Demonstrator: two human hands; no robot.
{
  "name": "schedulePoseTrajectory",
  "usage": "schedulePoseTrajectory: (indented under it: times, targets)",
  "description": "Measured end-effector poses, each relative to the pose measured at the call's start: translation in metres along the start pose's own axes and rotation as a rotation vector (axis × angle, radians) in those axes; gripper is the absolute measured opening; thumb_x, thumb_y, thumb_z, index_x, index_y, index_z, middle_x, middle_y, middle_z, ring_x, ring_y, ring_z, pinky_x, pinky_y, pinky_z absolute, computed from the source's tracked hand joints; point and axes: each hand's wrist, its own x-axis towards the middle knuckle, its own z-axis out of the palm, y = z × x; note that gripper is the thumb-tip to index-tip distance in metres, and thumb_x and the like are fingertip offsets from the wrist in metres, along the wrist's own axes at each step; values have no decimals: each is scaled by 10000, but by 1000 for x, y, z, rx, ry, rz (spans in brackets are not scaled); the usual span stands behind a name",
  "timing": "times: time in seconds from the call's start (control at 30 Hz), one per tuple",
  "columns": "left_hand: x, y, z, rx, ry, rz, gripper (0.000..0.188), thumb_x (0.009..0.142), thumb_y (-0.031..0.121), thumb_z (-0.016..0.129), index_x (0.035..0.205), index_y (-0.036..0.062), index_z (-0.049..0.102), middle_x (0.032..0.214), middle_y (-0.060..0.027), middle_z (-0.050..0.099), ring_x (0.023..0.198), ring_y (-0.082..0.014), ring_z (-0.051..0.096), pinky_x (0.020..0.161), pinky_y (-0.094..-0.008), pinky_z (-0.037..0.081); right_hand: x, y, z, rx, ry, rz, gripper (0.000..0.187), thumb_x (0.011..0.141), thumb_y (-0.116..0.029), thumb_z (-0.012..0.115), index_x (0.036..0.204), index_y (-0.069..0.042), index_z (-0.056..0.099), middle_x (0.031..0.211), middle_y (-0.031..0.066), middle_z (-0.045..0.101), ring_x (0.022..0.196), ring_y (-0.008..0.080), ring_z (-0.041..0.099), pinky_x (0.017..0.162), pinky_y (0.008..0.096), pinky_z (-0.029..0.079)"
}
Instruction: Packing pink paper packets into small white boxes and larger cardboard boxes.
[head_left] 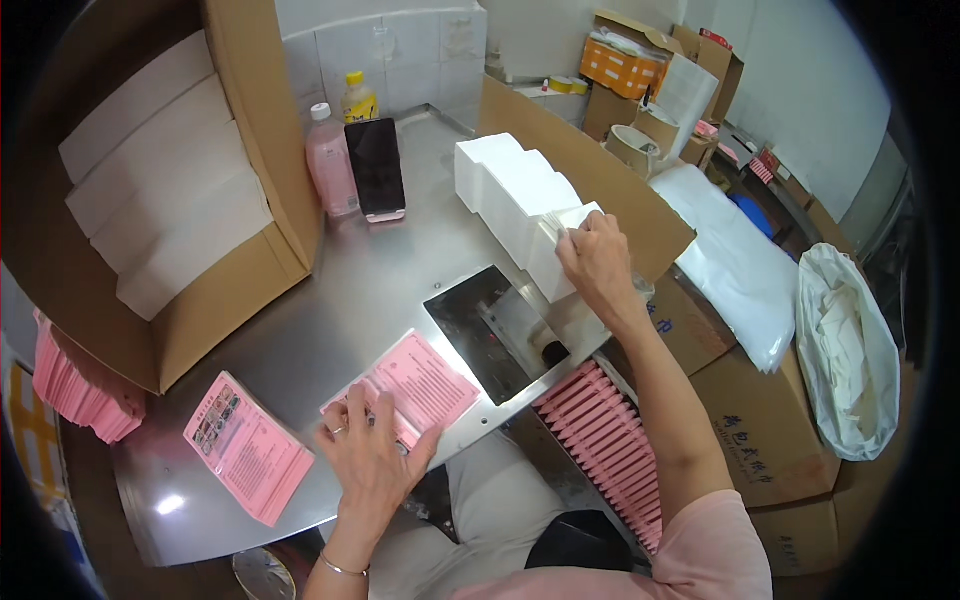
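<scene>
From the rectangular cut-out in the steel table, squared white paper blocks stand toward 12 o'clock, the nearest pinched in the right hand's grip at 2; at 8, the left hand's spread, open grip rests on a glossy pink packet.

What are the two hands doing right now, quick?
Left hand: open, fingers spread on the pink packet.
Right hand: fingers curled at the white stack; can't tell if it's gripping.
</scene>
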Motion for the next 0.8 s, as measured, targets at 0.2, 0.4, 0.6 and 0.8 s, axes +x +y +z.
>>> schedulePoseTrajectory:
  times: [0.2,0.4,0.6,0.8]
  targets:
    - [-5,12,-3,20,-24,108,507,780,418,716,1128,56,639,1238,-156,561,1033,-348,506,838,-479,390,-14,3,-5,43,261,-84,330,799,-12,588,1119,9,665,1000,202,624,930,379,601,824,477,490]
    - [-9,-10,1,-392,-163,-2,702,692,299,775,1318,61,564,1011,-177,528,914,-347,520,772,-456,431,-152,-130,-18,472,-71,-761,466,864,-106,611,1308,32,565,1272,226,588,1194,414,570,1048,599,411]
    - [6,14,1,-250,-93,96,757,710,189,752,1416,87,499,964,-146,511,896,-321,518,771,-421,411,-93,-156,50,137,-303,-616,209,816,-118,605,987,-4,640,901,151,601,855,340,610,1038,708,307]
    - [-20,-15,-9,-425,-119,53,470,761,72,720,1214,26,601,1014,-174,547,972,-336,536,847,-432,437,-84,-86,100,471,-361,-115,133,870,-124,589,884,-27,678,865,223,659,922,408,641,901,581,468]
